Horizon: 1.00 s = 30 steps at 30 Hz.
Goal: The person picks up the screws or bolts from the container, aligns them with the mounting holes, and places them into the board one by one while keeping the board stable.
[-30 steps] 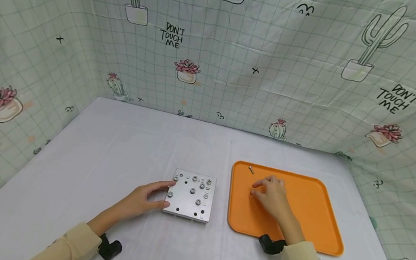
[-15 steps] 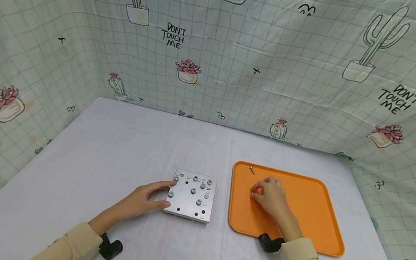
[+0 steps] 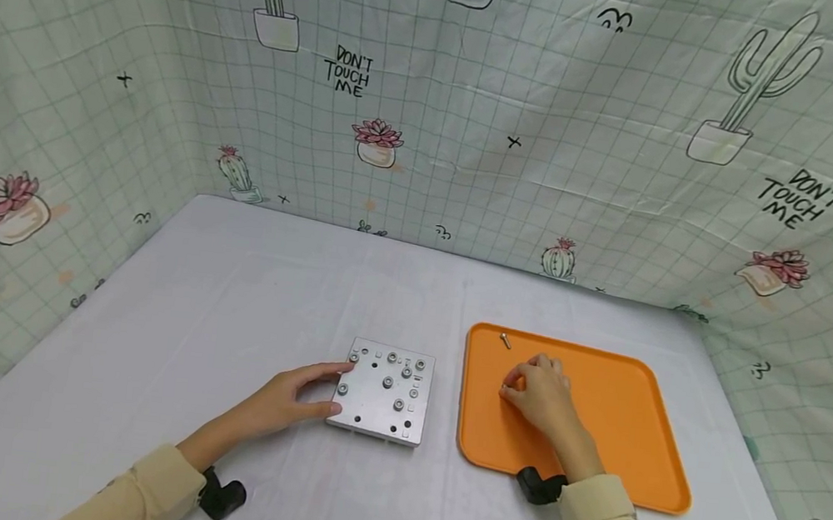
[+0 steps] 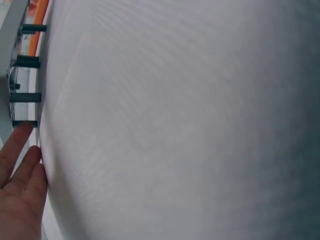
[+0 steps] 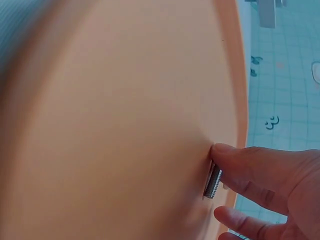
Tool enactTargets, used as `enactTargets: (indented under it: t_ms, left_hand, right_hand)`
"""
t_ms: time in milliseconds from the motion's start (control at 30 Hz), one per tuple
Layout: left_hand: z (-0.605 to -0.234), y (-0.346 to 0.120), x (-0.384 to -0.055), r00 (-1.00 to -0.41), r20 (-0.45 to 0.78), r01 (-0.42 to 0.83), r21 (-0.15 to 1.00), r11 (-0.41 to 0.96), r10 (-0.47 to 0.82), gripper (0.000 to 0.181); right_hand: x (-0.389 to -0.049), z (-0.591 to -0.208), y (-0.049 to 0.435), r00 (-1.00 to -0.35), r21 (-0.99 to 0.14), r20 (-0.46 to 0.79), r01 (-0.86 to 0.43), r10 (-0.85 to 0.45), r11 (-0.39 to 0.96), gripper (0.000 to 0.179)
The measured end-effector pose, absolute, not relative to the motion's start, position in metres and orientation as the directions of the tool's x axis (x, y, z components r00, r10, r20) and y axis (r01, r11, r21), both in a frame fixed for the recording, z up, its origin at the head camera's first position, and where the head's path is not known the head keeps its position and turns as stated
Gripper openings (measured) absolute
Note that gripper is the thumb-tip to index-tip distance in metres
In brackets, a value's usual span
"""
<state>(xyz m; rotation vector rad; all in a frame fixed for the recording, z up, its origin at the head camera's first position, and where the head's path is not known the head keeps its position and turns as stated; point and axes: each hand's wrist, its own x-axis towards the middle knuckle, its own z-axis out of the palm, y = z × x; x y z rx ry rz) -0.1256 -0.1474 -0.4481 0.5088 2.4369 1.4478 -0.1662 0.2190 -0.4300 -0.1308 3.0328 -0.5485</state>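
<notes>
A square silvery metal plate lies on the white table, with several socket-head screws set in its top and open holes between them. My left hand holds it by its left edge, thumb and index finger spread at the near and upper part of that side. In the left wrist view, threaded screw shanks stick out under the plate, and a fingertip lies right at one. Over the orange tray, my right hand pinches a small screw between thumb and index finger; its threaded shank shows close to the tray floor.
Another screw lies in the tray near its far left corner. A patterned cloth hangs as a wall behind the table and along both sides. Each wrist carries a black camera mount, such as the right one.
The right thumb and index finger have come together on the small screw in the tray. My left hand and the plate stay put; the head view has shifted very slightly.
</notes>
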Motion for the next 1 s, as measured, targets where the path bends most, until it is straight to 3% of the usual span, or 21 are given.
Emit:
enactTargets:
  t_ms: [567,1000]
  left_hand:
    - [-0.447,-0.147,-0.126,-0.904,-0.044,0.164,0.882,0.441,0.424,0.058]
    - [-0.447,-0.147,-0.126,-0.903,-0.044,0.163,0.885,0.436,0.427,0.058]
  right_hand:
    - [-0.165,-0.424,0.216,-0.995,-0.363,-0.03,-0.075,-0.091,0.929,0.014]
    - [-0.163,-0.417,0.215,-0.996,-0.455,-0.001,-0.079,-0.09,0.887,0.015]
